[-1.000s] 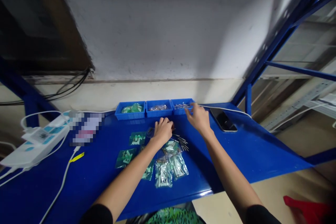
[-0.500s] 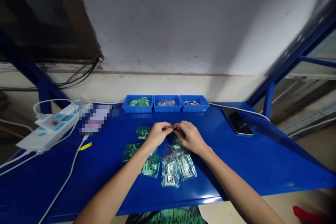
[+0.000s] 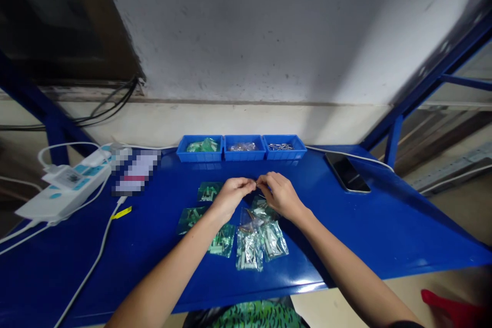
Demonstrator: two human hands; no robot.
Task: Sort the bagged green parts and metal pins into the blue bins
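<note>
My left hand (image 3: pixel 234 193) and my right hand (image 3: pixel 281 195) meet fingertip to fingertip over the middle of the blue table (image 3: pixel 326 225). Both are closed in a pinch, and whatever lies between the fingers is too small to make out. Right below them are clear plastic bags of pale pieces: one bag (image 3: pixel 249 251) in front, another bag (image 3: pixel 274 241) to its right, and a third bag (image 3: pixel 265 209) partly under my right hand. Left of these, a green-tinted bag (image 3: pixel 223 241) and further bags (image 3: pixel 190 218) are partly covered by my left forearm.
Three blue bins stand along the back: a bin of green bags (image 3: pixel 200 156), a bin of small clear packets (image 3: pixel 244 155) and a bin of metal screws or pins (image 3: pixel 284 154). A phone (image 3: pixel 348 173) lies right. A white power strip (image 3: pixel 65 197) and a white cable (image 3: pixel 100 248) occupy the left.
The camera view has shifted slightly. My hands stay together at the same spot, fingers still pinched, with my right fingers a little straighter. The bags have not visibly moved.
</note>
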